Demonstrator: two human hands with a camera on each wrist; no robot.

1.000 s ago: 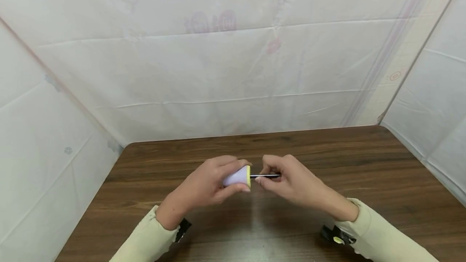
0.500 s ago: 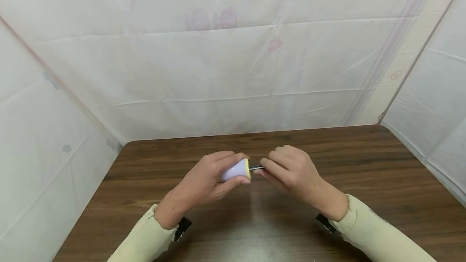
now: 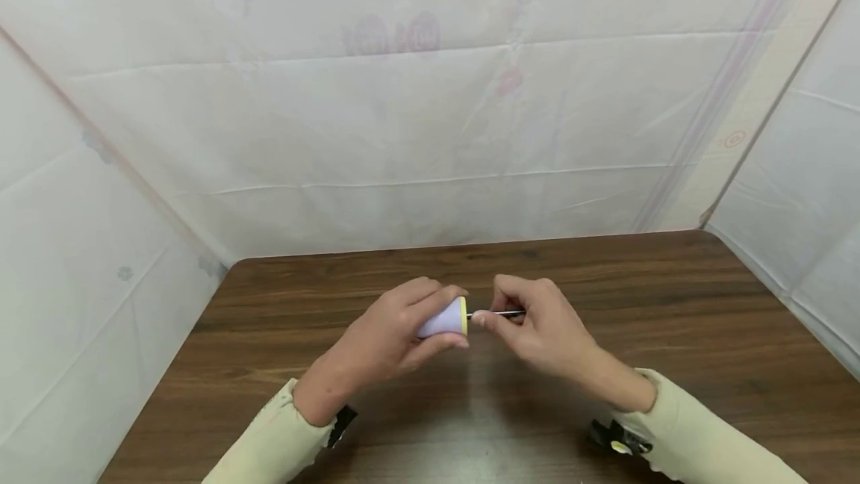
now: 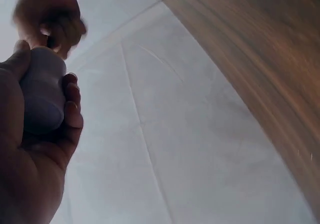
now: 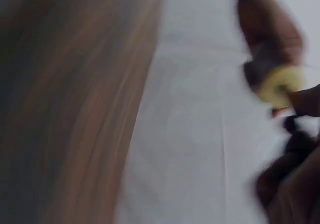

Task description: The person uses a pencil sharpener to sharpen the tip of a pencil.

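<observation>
The table (image 3: 672, 334) is matt dark wood, the handle (image 3: 445, 320) smooth plastic, its thin shaft (image 3: 500, 313) probably glossy metal.

Head view: high, looking forward and down over the worktop (image 3: 672, 334). Wrist views: close, blurred, angled toward the sheeted wall (image 4: 200, 134); all share worktop and wall.

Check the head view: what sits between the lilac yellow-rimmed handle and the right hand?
A short bare stretch of the thin metal rod joins the lilac yellow-rimmed handle in the left hand to the right hand, whose fingers pinch it. The head view shows it; the wrist views are blurred.
</observation>
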